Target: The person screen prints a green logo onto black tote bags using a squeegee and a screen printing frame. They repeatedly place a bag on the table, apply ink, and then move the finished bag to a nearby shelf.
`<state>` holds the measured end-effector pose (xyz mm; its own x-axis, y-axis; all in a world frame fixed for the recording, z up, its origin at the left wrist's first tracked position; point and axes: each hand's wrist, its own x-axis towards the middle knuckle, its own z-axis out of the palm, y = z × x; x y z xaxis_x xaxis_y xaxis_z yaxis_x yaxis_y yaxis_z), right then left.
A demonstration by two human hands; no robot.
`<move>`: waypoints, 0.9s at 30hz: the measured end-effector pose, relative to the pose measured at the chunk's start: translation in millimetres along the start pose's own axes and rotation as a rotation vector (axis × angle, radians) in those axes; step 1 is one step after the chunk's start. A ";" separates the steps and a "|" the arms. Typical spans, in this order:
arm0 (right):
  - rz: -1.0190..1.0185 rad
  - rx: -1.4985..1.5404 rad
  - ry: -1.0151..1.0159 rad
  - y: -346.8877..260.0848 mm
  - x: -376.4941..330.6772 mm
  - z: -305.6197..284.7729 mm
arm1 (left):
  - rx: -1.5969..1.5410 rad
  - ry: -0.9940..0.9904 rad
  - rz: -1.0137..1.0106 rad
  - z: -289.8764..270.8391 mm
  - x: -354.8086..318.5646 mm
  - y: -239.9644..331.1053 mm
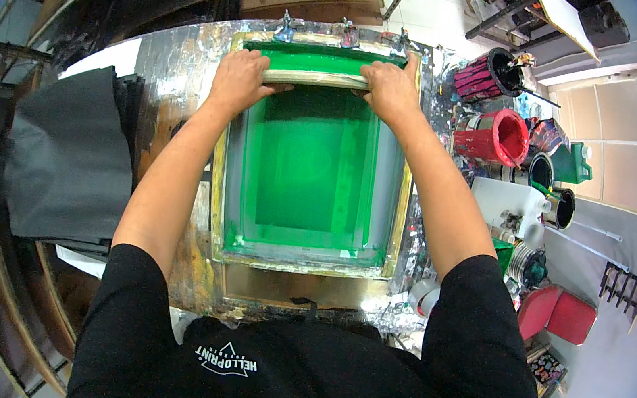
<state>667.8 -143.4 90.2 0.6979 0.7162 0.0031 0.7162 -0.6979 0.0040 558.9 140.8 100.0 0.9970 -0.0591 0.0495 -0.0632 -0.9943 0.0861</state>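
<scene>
Both my hands grip a wide wooden-handled squeegee [315, 79] near the far end of a screen printing frame [217, 185]. My left hand [240, 80] wraps round its left end, and my right hand [390, 91] closes round the right end with the thumb pointing up and away. Below the squeegee spreads the frame's mesh [306, 169], coated green, with a darker rectangle in the middle. Bright green ink [313, 60] lies at the far end behind the squeegee. Several clamps [347, 34] stand along the frame's far edge. The squeegee's blade is hidden from above.
A stack of black fabric pieces [71, 164] lies left of the ink-stained table [175, 57]. Along the right stand a pink-streaked dark bucket [486, 74], a red paint can [498, 137], a white jerrycan [506, 205] and several other cans. Farther right is a red seat [563, 315].
</scene>
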 end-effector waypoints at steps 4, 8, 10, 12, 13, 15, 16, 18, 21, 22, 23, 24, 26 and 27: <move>-0.003 0.017 -0.038 -7.8 -14.5 -3.7 | -0.004 -0.017 0.009 3.5 -15.9 2.2; -0.012 -0.014 -0.100 -20.6 -38.9 -7.5 | -0.030 0.047 0.053 11.9 -48.4 11.3; -0.027 -0.001 -0.059 -27.6 -57.9 -3.8 | -0.012 0.096 0.072 11.5 -66.8 20.9; -0.027 0.004 -0.070 -36.6 -77.3 -6.6 | -0.029 0.105 0.069 8.0 -86.4 30.7; -0.028 0.006 -0.075 -40.7 -87.1 -7.9 | -0.037 0.109 0.068 8.7 -96.0 34.7; -0.040 -0.005 -0.076 -49.0 -107.3 -5.6 | -0.064 0.091 0.058 9.7 -116.3 41.9; -0.036 -0.005 -0.087 -55.5 -117.7 -7.2 | -0.069 0.096 0.060 9.1 -128.7 47.3; -0.042 0.032 -0.093 -66.0 -140.6 -10.4 | -0.062 0.102 0.081 6.5 -150.1 56.7; -0.017 0.027 -0.144 -83.2 -173.7 -15.4 | -0.059 0.079 0.058 -0.4 -182.0 76.3; -0.014 0.039 -0.153 -87.0 -184.4 -15.1 | -0.073 0.031 0.018 -4.2 -190.9 84.8; -0.014 0.048 -0.153 -91.4 -195.0 -14.9 | -0.076 0.038 0.019 -4.3 -202.3 89.3; -0.014 0.057 -0.152 -95.5 -205.9 -14.8 | -0.079 0.044 0.020 -1.3 -213.7 93.9; -0.012 0.059 -0.155 -108.1 -229.7 -16.7 | -0.085 0.045 0.025 3.1 -237.1 101.6; -0.013 0.064 -0.162 -114.2 -240.8 -18.7 | -0.088 0.041 0.030 4.1 -248.7 104.5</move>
<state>417.8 -236.2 107.7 0.6762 0.7195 -0.1580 0.7206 -0.6906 -0.0611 304.5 51.2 92.6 0.9921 -0.0829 0.0940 -0.0981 -0.9804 0.1706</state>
